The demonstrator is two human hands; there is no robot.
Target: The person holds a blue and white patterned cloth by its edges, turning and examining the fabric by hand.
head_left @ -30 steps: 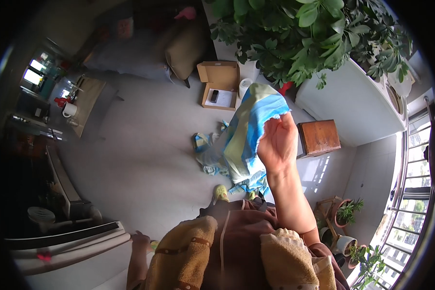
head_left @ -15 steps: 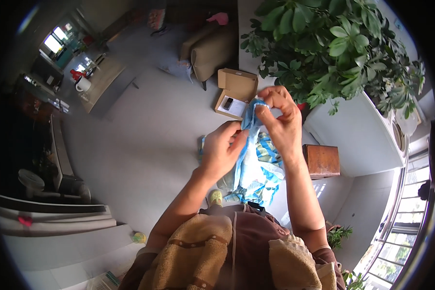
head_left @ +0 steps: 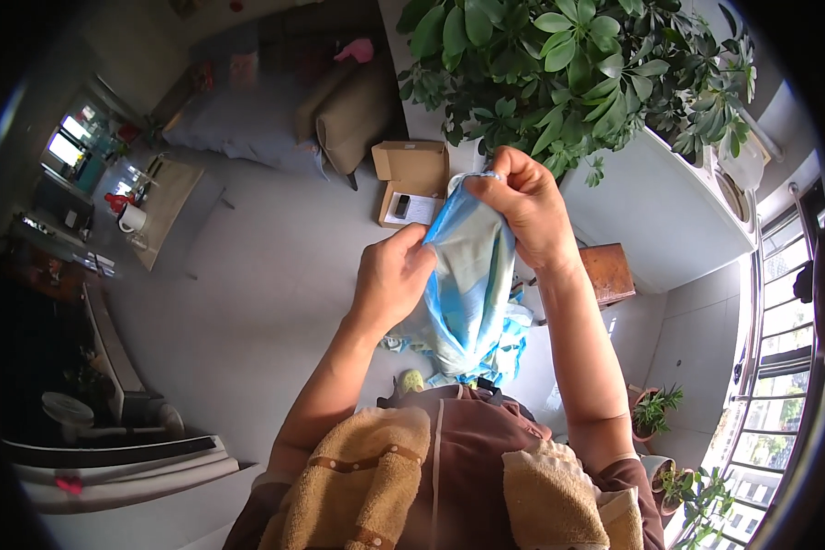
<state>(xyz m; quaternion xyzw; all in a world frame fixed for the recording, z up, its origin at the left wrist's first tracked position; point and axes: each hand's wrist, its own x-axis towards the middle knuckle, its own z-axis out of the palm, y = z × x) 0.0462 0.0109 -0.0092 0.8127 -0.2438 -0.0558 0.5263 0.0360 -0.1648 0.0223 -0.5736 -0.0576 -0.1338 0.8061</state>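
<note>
A thin blue and pale green patterned cloth (head_left: pixel 472 270) hangs in front of me, stretched between my two hands. My left hand (head_left: pixel 390 280) pinches its left edge between thumb and fingers. Higher up and to the right, my right hand (head_left: pixel 527 211) grips the top edge, with the fingers curled round it. The cloth spreads open below them and drops toward my lap. More of it lies bunched close to my feet.
An open cardboard box (head_left: pixel 412 168) with paper and a small dark object inside stands beyond my hands. A large leafy plant (head_left: pixel 559 78) overhangs the far right. Right of my forearm is a brown wooden stool (head_left: pixel 607 272); potted plants (head_left: pixel 653 412) stand near the window.
The cloth, bunched narrow earlier, is now spread wider. My hands have moved apart, the left one leftward. The view has shifted, so the room appears farther left.
</note>
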